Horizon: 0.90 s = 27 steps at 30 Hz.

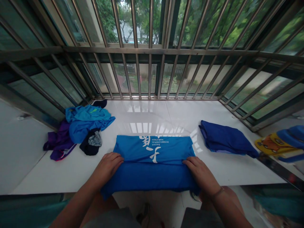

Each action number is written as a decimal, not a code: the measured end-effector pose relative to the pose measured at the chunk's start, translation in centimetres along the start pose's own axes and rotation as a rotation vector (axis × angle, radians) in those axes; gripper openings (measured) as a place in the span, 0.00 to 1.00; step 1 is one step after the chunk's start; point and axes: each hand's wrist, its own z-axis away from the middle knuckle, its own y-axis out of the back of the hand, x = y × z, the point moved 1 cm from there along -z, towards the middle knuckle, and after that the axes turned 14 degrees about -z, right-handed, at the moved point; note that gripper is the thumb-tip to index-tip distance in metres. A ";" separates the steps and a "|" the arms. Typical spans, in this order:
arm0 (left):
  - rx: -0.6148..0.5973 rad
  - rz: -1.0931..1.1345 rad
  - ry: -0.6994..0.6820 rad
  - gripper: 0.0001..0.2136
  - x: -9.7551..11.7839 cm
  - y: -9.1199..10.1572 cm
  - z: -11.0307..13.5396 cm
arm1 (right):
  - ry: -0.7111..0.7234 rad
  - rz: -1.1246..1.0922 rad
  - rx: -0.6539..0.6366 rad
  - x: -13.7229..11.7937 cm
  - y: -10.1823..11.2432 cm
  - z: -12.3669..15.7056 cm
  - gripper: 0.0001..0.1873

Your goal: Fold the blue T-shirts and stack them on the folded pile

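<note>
A blue T-shirt (133,152) with white lettering lies partly folded on the white sill, its near part hanging over the front edge. My left hand (111,163) grips its left side, fingers curled on the fabric and thumb hidden. At the opposite side my right hand (196,167) holds the cloth the same way, with a thin band on the wrist. Both hands sit at about the same height along a crease that runs across the shirt below the print.
Left, a loose pile holds a light blue garment (89,118), a purple garment (60,141) and a dark bundled piece (91,142). Right, a folded dark blue garment (224,137) lies near a yellow and blue object (276,141). Metal window bars (149,76) enclose the sill.
</note>
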 end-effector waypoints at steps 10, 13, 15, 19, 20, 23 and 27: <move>-0.087 0.037 -0.025 0.14 0.9 2.3 -0.7 | -0.069 -0.023 -0.032 -0.5 1.3 -1.0 0.12; -0.005 0.058 0.031 0.17 2.2 2.9 -3.2 | -0.111 -0.050 0.028 -1.4 1.5 -3.2 0.17; 0.081 0.061 0.059 0.19 3.7 2.5 -5.8 | -0.130 -0.066 0.062 -2.4 0.9 -5.9 0.21; 0.058 0.021 0.012 0.25 7.5 -0.8 -11.0 | -0.209 -0.085 -0.011 -4.8 -2.1 -12.3 0.31; 0.016 0.006 0.004 0.26 8.1 -1.9 -11.9 | -0.243 -0.083 -0.049 -5.1 -3.0 -13.6 0.33; -0.081 -0.040 0.099 0.29 7.4 -4.4 -12.9 | -0.427 -0.070 -0.125 -4.6 -5.1 -15.2 0.39; -0.073 -0.094 0.287 0.29 2.3 -5.0 -11.7 | -0.645 -0.004 -0.080 -1.3 -5.1 -13.3 0.39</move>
